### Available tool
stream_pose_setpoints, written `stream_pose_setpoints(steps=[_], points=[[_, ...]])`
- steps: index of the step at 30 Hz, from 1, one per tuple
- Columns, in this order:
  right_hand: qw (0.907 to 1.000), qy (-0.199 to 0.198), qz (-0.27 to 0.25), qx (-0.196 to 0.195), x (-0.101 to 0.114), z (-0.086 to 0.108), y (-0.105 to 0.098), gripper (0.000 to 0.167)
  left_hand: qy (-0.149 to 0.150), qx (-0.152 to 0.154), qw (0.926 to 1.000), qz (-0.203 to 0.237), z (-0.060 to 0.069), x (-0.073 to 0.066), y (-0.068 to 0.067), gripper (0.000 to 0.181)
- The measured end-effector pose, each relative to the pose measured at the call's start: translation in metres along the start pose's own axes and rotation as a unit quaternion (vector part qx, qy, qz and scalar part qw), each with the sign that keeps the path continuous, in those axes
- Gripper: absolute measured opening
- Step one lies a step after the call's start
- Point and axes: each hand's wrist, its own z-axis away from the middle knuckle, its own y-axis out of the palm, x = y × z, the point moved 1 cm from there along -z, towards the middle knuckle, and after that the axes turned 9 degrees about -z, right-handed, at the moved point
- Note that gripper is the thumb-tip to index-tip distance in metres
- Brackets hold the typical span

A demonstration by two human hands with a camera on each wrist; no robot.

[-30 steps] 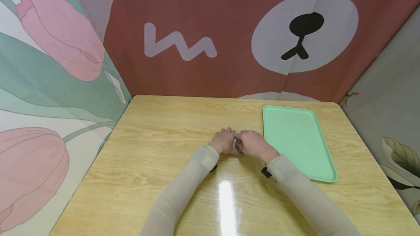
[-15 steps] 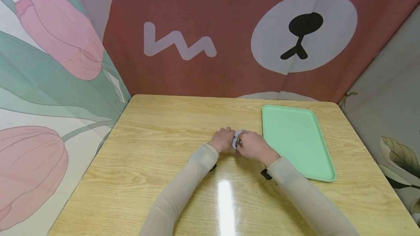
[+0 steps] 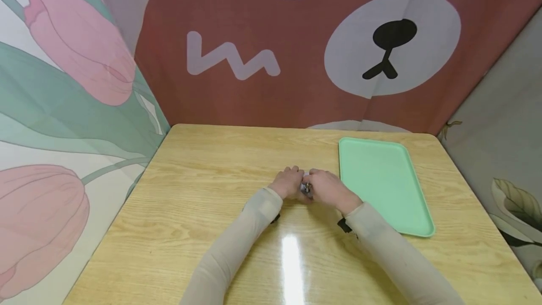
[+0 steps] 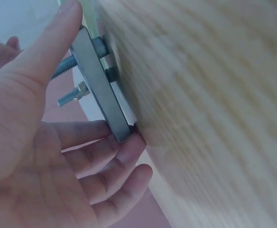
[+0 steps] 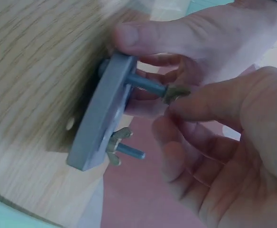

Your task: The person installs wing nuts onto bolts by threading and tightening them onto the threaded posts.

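A grey metal plate [image 5: 98, 116] stands between both hands near the middle of the table, its bolt heads [image 4: 99, 46] towards the wood. My left hand [image 3: 288, 182] grips its edges, thumb on one end and fingertips at the other, as the left wrist view shows. Two threaded bolts stick out of the plate's near face. On the lower bolt [image 5: 131, 151] sits a wing nut [image 5: 114, 145] close to the plate. With thumb and finger, my right hand [image 3: 328, 187] pinches a second wing nut [image 5: 174, 92] at the tip of the other bolt [image 5: 148, 84].
A mint-green tray [image 3: 381, 182] lies on the wooden table [image 3: 203, 178], just right of the right hand. Printed cloths hang behind the table [image 3: 237, 98] and along both sides. Light glares off the wood between the forearms.
Around the wing nut the right hand's fingers have shifted slightly, and a different part of the plate shows between the hands. The left hand has stayed nearly in place.
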Motion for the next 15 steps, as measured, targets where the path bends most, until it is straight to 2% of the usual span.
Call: stream_pose_setpoints(steps=[5, 9, 15], points=[[0.9999, 0.003, 0.014, -0.007, -0.0048, -0.0023, 0.0025, 0.006, 0.001, 0.001, 1.0, -0.009, -0.0013, 0.0002, -0.0004, 0.08], [0.9992, 0.015, 0.015, -0.033, -0.0057, -0.0052, 0.0026, 0.016, -0.003, -0.009, 0.9998, -0.018, -0.0015, 0.0015, -0.0022, 0.079], [0.9989, 0.044, -0.004, -0.018, -0.003, -0.005, 0.0054, 0.026, -0.002, -0.011, 0.9997, -0.022, 0.0003, 0.0019, 0.0001, 0.079]])
